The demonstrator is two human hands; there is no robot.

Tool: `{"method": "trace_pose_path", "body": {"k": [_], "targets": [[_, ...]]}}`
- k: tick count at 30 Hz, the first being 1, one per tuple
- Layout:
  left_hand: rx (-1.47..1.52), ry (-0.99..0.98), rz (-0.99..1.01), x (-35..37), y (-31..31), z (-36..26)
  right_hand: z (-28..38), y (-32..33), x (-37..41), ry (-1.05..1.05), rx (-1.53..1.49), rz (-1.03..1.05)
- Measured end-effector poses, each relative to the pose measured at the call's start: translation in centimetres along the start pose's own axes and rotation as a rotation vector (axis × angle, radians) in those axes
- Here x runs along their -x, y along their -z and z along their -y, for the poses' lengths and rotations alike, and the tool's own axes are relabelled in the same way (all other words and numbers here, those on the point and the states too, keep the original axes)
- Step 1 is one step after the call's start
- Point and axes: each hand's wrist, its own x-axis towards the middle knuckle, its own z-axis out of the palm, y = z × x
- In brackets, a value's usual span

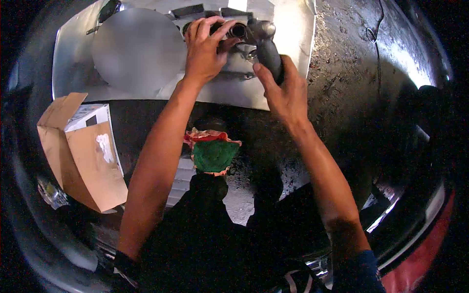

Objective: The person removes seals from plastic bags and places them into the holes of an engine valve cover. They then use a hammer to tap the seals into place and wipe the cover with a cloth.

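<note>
My left hand (207,49) is wrapped round a dark cylindrical part (238,31) with a round open end, at the top middle of the view. Just to the right, my right hand (283,88) grips a tool with a thick dark handle (268,56) and a rounded metallic head (265,30). The tool's head is close beside the cylindrical part; whether they touch cannot be made out. Under both hands lies a pale metal sheet (244,93) with several dark metal parts on it.
An open cardboard box (97,161) stands at the left. A green and red cloth (215,154) lies below the sheet, between my arms. A blurred round area covers the sheet's left part. Dark, wet-looking ground (337,73) with a thin cable (378,53) is at the right.
</note>
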Motion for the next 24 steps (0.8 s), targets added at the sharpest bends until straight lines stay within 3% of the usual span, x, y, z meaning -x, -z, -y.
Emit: {"method": "trace_pose_path", "body": {"k": [1,7,10,19,24], "targets": [[-0.005,-0.003,-0.016,0.1,-0.1,0.0,-0.2,-0.4,-0.5,0.068,-0.033,-0.01],[-0.007,-0.017,-0.011,0.2,-0.3,0.8,-0.7,-0.9,-2.1,0.019,0.158,0.025],[-0.026,-0.008,-0.058,0.0,-0.6,0.4,-1.0,-1.2,-2.1,0.162,0.163,-0.027],[-0.121,0.01,-0.104,-0.2,-1.3,-0.1,0.3,-0.2,-2.0,0.044,0.219,0.083],[-0.146,0.025,-0.117,0.1,-1.4,-0.3,2.1,-0.2,0.0,0.27,0.087,-0.115]]}}
